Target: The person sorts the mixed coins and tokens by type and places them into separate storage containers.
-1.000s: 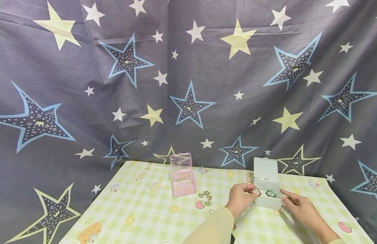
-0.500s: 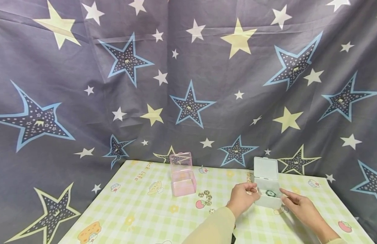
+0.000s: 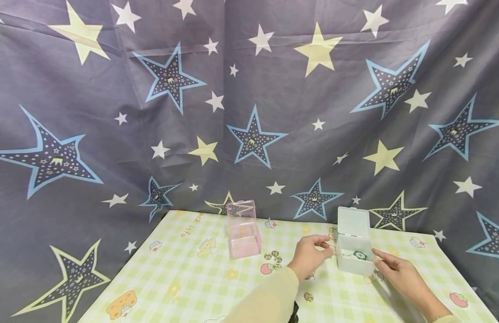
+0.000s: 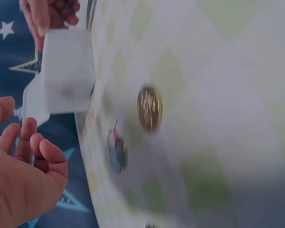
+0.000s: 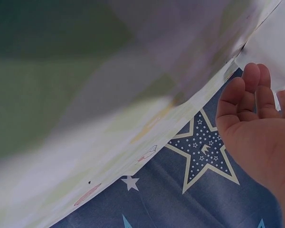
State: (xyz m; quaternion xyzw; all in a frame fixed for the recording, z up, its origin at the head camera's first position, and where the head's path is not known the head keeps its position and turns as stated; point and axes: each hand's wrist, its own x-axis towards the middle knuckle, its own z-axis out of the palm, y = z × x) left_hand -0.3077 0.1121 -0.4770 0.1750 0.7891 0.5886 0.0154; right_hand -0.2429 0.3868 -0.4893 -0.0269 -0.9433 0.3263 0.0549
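Pink box [image 3: 243, 235] sits open at left on the checked tablecloth [image 3: 193, 287], with coins [image 3: 272, 257] just right of it. Left hand [image 3: 310, 257] hovers beside the white box [image 3: 353, 253], fingers loosely curled, holding nothing I can see. White box is open, lid up, round pieces inside. Right hand [image 3: 400, 274] is at its right side, fingers straight, fingertips touching the wall.

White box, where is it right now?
In the head view the white box stands lid-up on the right of the table, between the left hand and right hand, right of the pink box.
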